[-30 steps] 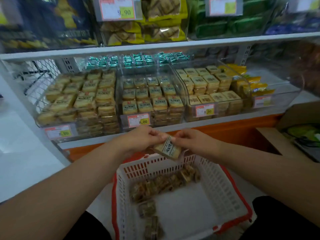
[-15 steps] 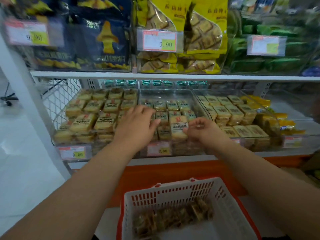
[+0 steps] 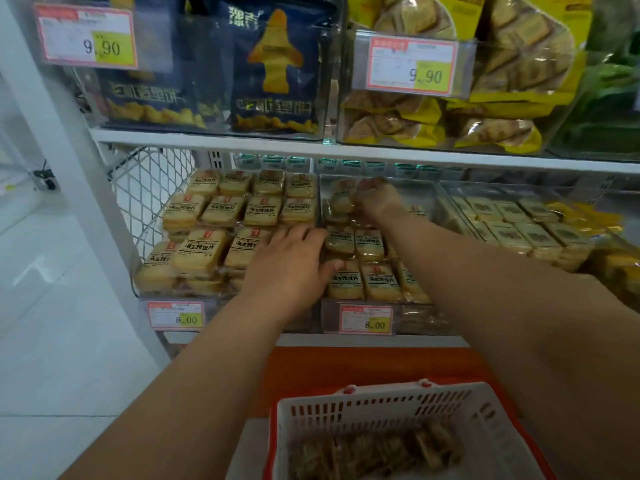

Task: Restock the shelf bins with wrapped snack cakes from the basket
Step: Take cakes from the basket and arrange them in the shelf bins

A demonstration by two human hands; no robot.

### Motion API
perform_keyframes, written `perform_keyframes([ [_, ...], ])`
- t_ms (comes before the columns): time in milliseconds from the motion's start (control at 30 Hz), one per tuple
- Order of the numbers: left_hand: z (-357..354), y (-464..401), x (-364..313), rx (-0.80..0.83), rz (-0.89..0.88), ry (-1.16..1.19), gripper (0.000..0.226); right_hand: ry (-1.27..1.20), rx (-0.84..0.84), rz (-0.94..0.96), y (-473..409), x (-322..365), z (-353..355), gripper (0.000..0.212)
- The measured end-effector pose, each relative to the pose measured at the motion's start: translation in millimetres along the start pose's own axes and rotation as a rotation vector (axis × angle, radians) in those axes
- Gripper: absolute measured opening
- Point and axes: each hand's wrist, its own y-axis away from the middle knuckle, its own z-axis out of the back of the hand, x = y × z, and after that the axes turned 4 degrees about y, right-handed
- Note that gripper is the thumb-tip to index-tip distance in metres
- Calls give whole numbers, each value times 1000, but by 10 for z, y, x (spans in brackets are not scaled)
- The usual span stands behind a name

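The right hand (image 3: 375, 202) reaches deep toward the back edge of the middle bin (image 3: 360, 308), fingers pinched on a wrapped cake (image 3: 341, 199). The left hand (image 3: 291, 265) lies flat, fingers spread, over cakes at that bin's front left corner. Below, the white basket (image 3: 381, 410) holds more cakes. White shelf (image 3: 207, 138), pale floor.

Right hand (image 3: 375, 199) blurred, grip perhaps on a cake (image 3: 341, 199), basket (image 3: 374, 407) cropped
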Motion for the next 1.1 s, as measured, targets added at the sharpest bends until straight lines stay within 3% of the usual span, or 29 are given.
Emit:
perform_keyframes([
  [67,-3,-6,20,-8,-10,22,57,145,34,80,7,-11,-46,7],
  [200,-34,2,38,-18,-30,20,57,462,100,208,-14,-145,-52,16],
  [467,-10,7,-27,-37,-16,14,56,601,134,229,3,-140,-59,43],
  [667,28,113,-165,-151,-94,27,50,501,103,179,261,-204,239,67],
  [800,-111,324,-337,-175,-202,106,39,232,-51,238,862,-349,511,46],
  [900,-335,538,-559,-91,-287,121,32,85,-234,349,1504,-624,570,19],
  [967,-514,675,-674,56,-289,102,32,44,-328,442,1874,-882,519,10],
  [1100,-973,945,-760,360,-90,248,22,266,-372,502,2374,-1630,302,16],
])
